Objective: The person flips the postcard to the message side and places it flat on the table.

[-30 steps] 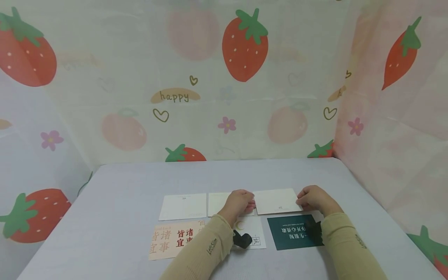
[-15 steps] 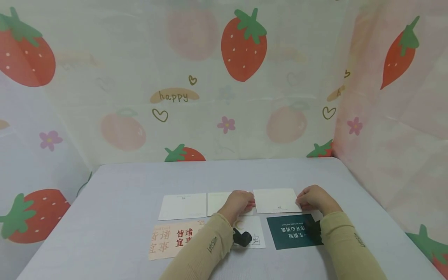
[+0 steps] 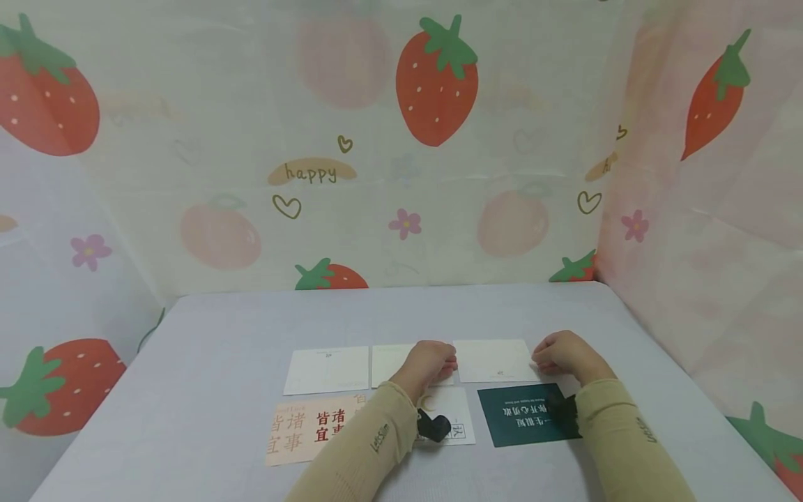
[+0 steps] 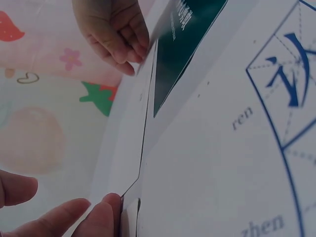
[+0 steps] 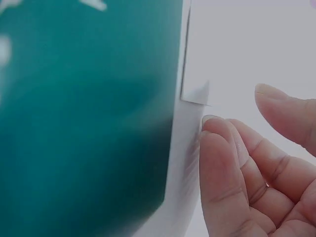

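Note:
A blank-looking white card lies on the table at the right end of the back row. My left hand is at its left edge, over a cream card that it partly covers. In the left wrist view the left fingertips are right at the card's corner, with the thumb spread away. My right hand is beside the card's right edge. Its thumb stands apart from the bent fingers, and nothing is between them. A dark green card with white lettering lies just in front of the white card.
Another white card is at the back row's left end. In front lie a peach card with red characters and a white card with a boxed character, partly behind my left forearm. Strawberry-print cloth walls enclose the table.
The white card between my hands has come down from slightly raised to flat on the table. My right fingers have let go of its right edge. The left hand has hardly moved.

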Action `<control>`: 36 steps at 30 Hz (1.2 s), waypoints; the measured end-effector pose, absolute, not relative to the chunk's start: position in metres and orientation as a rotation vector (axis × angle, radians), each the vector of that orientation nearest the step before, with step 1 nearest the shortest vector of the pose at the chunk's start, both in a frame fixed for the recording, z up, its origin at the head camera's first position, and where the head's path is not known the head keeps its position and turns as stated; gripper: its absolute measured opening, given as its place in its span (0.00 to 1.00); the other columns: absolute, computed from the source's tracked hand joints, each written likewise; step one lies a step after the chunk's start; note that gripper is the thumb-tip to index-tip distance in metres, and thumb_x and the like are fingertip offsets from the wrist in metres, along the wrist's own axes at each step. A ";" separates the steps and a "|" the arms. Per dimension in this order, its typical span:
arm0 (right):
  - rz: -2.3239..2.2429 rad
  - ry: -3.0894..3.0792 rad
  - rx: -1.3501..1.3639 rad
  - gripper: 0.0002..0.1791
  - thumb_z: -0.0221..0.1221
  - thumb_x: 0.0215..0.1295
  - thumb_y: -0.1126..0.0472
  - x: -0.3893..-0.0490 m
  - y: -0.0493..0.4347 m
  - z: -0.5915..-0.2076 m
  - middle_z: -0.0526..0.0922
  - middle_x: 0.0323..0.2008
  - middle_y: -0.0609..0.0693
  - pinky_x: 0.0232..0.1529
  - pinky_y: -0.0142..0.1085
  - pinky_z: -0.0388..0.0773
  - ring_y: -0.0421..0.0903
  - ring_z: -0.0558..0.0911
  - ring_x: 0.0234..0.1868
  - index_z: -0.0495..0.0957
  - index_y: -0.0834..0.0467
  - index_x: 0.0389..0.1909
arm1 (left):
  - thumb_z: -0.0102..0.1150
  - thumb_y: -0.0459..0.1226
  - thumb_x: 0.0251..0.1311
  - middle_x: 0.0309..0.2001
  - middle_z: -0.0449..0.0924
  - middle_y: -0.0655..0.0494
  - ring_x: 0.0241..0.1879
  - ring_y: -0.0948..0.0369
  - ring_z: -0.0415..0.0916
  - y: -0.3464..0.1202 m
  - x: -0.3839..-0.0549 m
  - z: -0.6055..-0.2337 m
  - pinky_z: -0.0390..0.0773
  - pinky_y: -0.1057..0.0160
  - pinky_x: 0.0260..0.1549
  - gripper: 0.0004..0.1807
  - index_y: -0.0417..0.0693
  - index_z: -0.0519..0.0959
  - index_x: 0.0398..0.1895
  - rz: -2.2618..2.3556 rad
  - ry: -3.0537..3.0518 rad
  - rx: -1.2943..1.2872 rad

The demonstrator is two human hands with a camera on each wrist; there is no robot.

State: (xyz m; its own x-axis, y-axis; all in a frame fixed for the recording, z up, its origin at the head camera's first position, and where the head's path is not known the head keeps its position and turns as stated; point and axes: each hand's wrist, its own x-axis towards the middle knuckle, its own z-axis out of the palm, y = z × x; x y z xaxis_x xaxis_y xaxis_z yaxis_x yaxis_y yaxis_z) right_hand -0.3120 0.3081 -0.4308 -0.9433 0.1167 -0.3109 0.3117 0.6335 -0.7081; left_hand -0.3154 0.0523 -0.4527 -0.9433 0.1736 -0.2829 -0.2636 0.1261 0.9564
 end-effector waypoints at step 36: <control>-1.172 2.634 0.288 0.15 0.56 0.62 0.59 -0.285 0.314 -0.415 0.79 0.31 0.56 0.35 0.37 0.80 0.46 0.79 0.31 0.75 0.69 0.41 | 0.50 0.38 0.62 0.39 0.78 0.49 0.36 0.60 0.78 0.037 -0.290 -0.442 0.78 0.64 0.40 0.16 0.38 0.76 0.48 1.842 2.074 0.025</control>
State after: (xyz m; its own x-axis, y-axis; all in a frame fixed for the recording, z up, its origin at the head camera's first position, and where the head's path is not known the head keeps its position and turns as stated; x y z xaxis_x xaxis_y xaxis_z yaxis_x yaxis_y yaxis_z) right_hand -0.2852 0.3142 -0.4148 -0.9508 0.0801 -0.2993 0.2760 0.6580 -0.7007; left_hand -0.2902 0.0368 -0.4420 -0.9330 0.2518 -0.2573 -0.2258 0.1471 0.9630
